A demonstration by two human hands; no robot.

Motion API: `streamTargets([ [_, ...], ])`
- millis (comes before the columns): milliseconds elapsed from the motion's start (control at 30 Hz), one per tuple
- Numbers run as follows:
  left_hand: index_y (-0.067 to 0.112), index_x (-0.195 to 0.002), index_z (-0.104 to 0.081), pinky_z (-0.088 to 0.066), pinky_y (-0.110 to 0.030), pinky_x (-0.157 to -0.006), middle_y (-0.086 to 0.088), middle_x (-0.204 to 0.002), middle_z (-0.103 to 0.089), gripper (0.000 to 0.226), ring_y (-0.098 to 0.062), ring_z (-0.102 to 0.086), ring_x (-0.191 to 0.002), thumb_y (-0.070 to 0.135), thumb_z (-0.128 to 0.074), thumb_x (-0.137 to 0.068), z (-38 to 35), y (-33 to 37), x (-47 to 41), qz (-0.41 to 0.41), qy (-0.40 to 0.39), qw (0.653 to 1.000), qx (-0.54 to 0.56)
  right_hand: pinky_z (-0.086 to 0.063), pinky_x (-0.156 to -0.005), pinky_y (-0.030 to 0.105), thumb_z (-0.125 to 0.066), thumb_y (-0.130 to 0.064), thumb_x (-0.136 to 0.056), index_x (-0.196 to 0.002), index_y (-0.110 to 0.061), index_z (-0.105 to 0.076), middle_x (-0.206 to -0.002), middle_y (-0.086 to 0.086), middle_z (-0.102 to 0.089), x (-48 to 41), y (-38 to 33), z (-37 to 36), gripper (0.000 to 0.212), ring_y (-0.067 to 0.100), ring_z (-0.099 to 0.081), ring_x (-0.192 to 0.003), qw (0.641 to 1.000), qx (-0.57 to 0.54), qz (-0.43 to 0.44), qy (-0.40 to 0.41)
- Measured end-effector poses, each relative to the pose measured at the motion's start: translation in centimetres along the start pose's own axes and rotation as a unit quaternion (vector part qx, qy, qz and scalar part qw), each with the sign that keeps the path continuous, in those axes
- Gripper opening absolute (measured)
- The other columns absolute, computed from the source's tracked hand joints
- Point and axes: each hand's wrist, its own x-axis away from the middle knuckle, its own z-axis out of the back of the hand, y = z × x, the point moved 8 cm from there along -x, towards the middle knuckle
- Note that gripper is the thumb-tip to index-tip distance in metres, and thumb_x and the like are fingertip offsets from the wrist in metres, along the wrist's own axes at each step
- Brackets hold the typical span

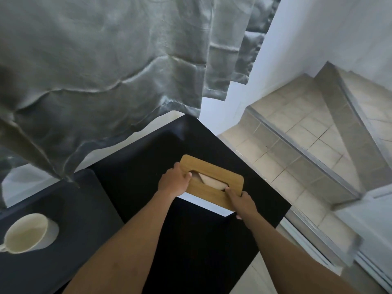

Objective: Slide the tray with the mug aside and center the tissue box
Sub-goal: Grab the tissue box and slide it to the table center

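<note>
Both our bare forearms are reaching over the black table [135, 172]; our left hand [172, 181] and right hand [239, 199] are clasping the wooden-lidded white tissue box [214, 177] near its right edge, fingers curled over the lid. Our white ceramic mug [29, 233] is sitting on the dark tray [80, 209] at the left edge.

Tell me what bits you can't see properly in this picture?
- Mug handle: head view, cut off by the left edge.
- Tray: head view, runs off the bottom left.
- Tissue box sides: hidden under its lid and both hands, left hand, right hand.
- Window: covered by the curtain.
</note>
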Motion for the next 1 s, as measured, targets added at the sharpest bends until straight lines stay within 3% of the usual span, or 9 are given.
streamTargets([
  [133, 0.019, -0.137, -0.033, -0.043, -0.042, -0.084, -0.011, -0.121, -0.056, 0.058, -0.034, -0.055, -0.111, 0.049, -0.048, -0.089, -0.3, -0.2, -0.5, 0.015, -0.009, 0.999, 0.027, -0.058, -0.077, 0.040, -0.057, -0.057, -0.084, -0.126, -0.012, -0.044, -0.100, 0.002, -0.049, -0.6, 0.0, -0.2, 0.063, 0.014, -0.053, -0.078, 1.000, -0.014, 0.005, -0.001],
  [233, 0.019, -0.129, -0.039, -0.042, -0.040, -0.079, -0.006, -0.110, -0.054, 0.057, -0.027, -0.052, -0.100, 0.051, -0.051, -0.083, -0.2, -0.3, -0.7, 0.029, -0.016, 0.999, 0.038, -0.058, -0.081, 0.043, -0.057, -0.057, -0.083, -0.110, -0.013, -0.048, -0.090, 0.002, -0.054, -1.1, -1.0, 0.3, 0.053, 0.020, -0.060, -0.082, 0.999, 0.024, 0.033, 0.022],
  [333, 0.021, -0.124, -0.041, -0.044, -0.040, -0.076, -0.003, -0.106, -0.051, 0.056, -0.028, -0.054, -0.101, 0.052, -0.052, -0.078, 0.3, -0.5, -0.9, 0.055, -0.008, 0.998, 0.035, -0.058, -0.081, 0.043, -0.057, -0.059, -0.080, -0.098, -0.017, -0.049, -0.086, 0.000, -0.055, -1.8, -2.8, 0.8, 0.046, 0.021, -0.062, -0.081, 0.996, 0.061, 0.063, 0.023],
  [567, 0.024, -0.128, -0.040, -0.048, -0.044, -0.083, -0.004, -0.111, -0.057, 0.071, -0.027, -0.058, -0.102, 0.059, -0.052, -0.068, 4.5, 0.0, -2.1, 0.087, 0.067, 0.992, 0.065, -0.058, -0.077, 0.045, -0.053, -0.061, -0.070, -0.084, -0.021, -0.049, -0.085, 0.002, -0.059, -4.3, -11.2, 1.4, 0.043, 0.022, -0.063, -0.077, 0.977, 0.128, 0.170, -0.016],
  [667, 0.021, -0.123, -0.047, -0.048, -0.043, -0.085, -0.004, -0.109, -0.060, 0.064, -0.025, -0.059, -0.099, 0.056, -0.054, -0.070, 6.1, -0.8, -2.3, 0.113, 0.095, 0.986, 0.082, -0.058, -0.079, 0.045, -0.054, -0.058, -0.073, -0.077, -0.023, -0.049, -0.083, 0.002, -0.061, -5.4, -15.0, 0.4, 0.036, 0.021, -0.063, -0.075, 0.963, 0.165, 0.206, -0.053],
  [767, 0.018, -0.114, -0.051, -0.049, -0.041, -0.083, -0.002, -0.103, -0.060, 0.050, -0.022, -0.059, -0.091, 0.050, -0.057, -0.077, 7.0, -2.3, -2.0, 0.141, 0.125, 0.977, 0.096, -0.058, -0.079, 0.045, -0.054, -0.055, -0.075, -0.076, -0.022, -0.050, -0.082, 0.001, -0.061, -6.1, -18.0, -1.6, 0.033, 0.021, -0.063, -0.073, 0.946, 0.210, 0.230, -0.091],
  [867, 0.017, -0.125, -0.045, -0.045, -0.038, -0.079, -0.002, -0.102, -0.055, 0.058, -0.024, -0.057, -0.093, 0.049, -0.059, -0.078, 7.6, -4.2, -1.2, 0.171, 0.165, 0.962, 0.133, -0.059, -0.078, 0.045, -0.054, -0.051, -0.076, -0.079, -0.021, -0.049, -0.082, 0.002, -0.060, -6.3, -20.6, -4.0, 0.031, 0.024, -0.065, -0.073, 0.931, 0.237, 0.244, -0.133],
  [1000, 0.017, -0.135, -0.039, -0.045, -0.038, -0.079, -0.011, -0.116, -0.059, 0.069, -0.032, -0.059, -0.104, 0.052, -0.057, -0.079, 9.3, -7.0, -0.8, 0.210, 0.227, 0.939, 0.152, -0.059, -0.076, 0.043, -0.054, -0.049, -0.079, -0.092, -0.020, -0.051, -0.084, 0.001, -0.061, -6.3, -24.4, -7.9, 0.032, 0.022, -0.065, -0.073, 0.902, 0.266, 0.288, -0.181],
])
